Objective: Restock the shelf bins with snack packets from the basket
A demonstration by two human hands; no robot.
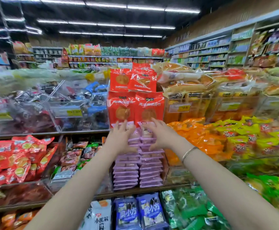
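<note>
purple packets [127, 173] lie flat, two stacks in the clear bin [166, 171], long axes 9-to-3, its wall close at 3 o'clock. left hand [121, 137] and right hand [162, 135], spread wide, press the tops.

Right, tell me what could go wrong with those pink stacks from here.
1. The pink packet stacks are tall and narrow. The left hand and right hand are at their tops, so a push might tip them.
2. The red packets stand just above the fingertips and could get knocked down.
3. The loose orange packets are heaped right beside the stacks and may slide in.
</note>
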